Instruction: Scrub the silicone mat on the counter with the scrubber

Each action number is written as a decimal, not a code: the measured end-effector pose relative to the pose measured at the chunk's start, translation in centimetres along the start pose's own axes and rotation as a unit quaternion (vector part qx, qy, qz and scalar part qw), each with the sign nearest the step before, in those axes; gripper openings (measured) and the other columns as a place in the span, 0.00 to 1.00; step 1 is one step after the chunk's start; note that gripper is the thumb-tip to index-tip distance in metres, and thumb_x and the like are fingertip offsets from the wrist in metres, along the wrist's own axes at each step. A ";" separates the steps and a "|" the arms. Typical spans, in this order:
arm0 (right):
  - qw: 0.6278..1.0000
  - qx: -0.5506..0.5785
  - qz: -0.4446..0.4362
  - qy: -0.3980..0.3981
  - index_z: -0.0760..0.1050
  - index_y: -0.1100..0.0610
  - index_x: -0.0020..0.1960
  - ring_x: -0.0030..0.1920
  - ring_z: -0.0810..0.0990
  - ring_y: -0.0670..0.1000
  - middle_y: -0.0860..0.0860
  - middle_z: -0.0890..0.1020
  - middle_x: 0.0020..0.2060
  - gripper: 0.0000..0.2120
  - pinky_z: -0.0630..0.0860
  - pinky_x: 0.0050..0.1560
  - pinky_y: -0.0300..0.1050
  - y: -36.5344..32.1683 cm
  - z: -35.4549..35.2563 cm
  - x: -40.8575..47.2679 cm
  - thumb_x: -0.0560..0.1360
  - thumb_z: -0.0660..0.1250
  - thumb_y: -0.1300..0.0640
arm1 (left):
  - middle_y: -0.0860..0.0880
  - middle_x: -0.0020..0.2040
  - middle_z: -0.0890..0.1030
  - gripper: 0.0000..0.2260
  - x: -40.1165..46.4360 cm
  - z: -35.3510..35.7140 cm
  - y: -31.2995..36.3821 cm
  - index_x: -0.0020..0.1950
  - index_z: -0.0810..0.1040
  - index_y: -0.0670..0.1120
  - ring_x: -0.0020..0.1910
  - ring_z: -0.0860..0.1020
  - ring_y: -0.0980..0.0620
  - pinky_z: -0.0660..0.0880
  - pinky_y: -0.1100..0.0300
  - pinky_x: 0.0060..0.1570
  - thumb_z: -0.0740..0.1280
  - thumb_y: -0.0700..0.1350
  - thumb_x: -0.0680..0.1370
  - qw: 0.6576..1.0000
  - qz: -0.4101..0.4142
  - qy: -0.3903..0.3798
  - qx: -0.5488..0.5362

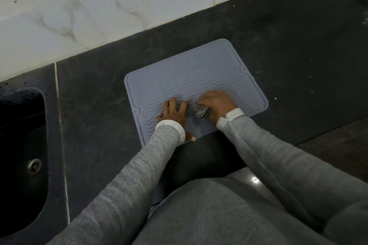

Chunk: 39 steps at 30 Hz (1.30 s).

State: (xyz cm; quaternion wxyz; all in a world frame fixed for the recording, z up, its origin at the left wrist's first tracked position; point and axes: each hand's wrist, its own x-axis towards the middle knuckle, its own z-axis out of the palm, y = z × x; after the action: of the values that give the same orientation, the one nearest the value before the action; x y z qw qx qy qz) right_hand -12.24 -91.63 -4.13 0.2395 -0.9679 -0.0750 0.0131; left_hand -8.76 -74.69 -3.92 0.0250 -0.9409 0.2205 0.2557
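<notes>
Scrubbing is the step in hand, judged from the single head view. The pale blue-grey rectangular silicone mat lies flat on the dark speckled stone counter, askew to the counter edge, with its near edge towards the person.

The left hand rests on the near-left part of the mat, palm down, fingers spread wide, holding nothing; it serves as an anchor. The right hand is closed over the dark wiry scrubber, which is pressed to the mat just beside the left fingertips. The right hand is blurred, so its exact finger placement cannot be told.

Recommended technique: keep the left palm bearing down so that the flexible mat does not creep; run the scrubber along the wavy ribs, not across them, so the strands reach the grooves; then shift the anchor and work towards the far corners.

Materials: the mat is matte, with raised wave ribs, a raised border and rounded corners. A dark recessed sink lies to the left. White veined marble tiles back the counter. Grey knit sleeves with pale cuffs cover both arms.
</notes>
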 end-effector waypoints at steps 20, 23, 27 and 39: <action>0.995 -0.071 0.029 -0.057 0.79 0.60 0.57 0.59 0.75 0.60 0.57 0.79 0.58 0.15 0.70 0.62 0.55 0.5 0.7 -0.8 0.73 0.68 0.53 | 0.46 0.75 0.44 0.56 0.6 0.5 -0.1 0.74 0.45 0.57 0.74 0.44 0.40 0.61 0.38 0.65 0.77 0.63 0.57 1.000 -0.010 -0.025 0.000; 0.997 -0.044 0.068 0.010 0.80 0.62 0.54 0.56 0.78 0.62 0.61 0.81 0.54 0.12 0.72 0.60 0.56 4.0 -1.5 -2.2 0.70 0.70 0.63 | 0.45 0.74 0.44 0.56 0.7 0.4 -0.3 0.74 0.45 0.57 0.74 0.44 0.39 0.60 0.37 0.66 0.77 0.63 0.57 1.000 -0.001 -0.030 -0.007; 0.974 -0.076 0.211 -0.009 0.79 0.55 0.58 0.60 0.73 0.61 0.54 0.78 0.61 0.15 0.72 0.60 0.53 7.9 -3.9 -3.3 0.71 0.69 0.60 | 0.45 0.74 0.45 0.55 0.5 0.0 -0.2 0.74 0.46 0.57 0.74 0.45 0.40 0.61 0.36 0.65 0.78 0.62 0.58 0.999 0.003 -0.033 -0.009; 0.984 0.029 0.160 0.066 0.81 0.66 0.52 0.54 0.79 0.61 0.63 0.82 0.52 0.15 0.74 0.58 0.52 6.6 -4.6 -3.1 0.67 0.66 0.72 | 0.45 0.74 0.48 0.47 0.0 -0.2 1.7 0.74 0.54 0.53 0.74 0.50 0.41 0.58 0.42 0.69 0.73 0.65 0.63 0.997 0.051 0.042 -0.046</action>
State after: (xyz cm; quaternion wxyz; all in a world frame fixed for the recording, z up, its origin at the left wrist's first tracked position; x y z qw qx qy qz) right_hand -14.16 -99.95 -3.18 0.2666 -0.9588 0.0975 -0.0103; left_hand -9.37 -76.23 -3.63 -0.0407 -0.9384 0.2572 0.2270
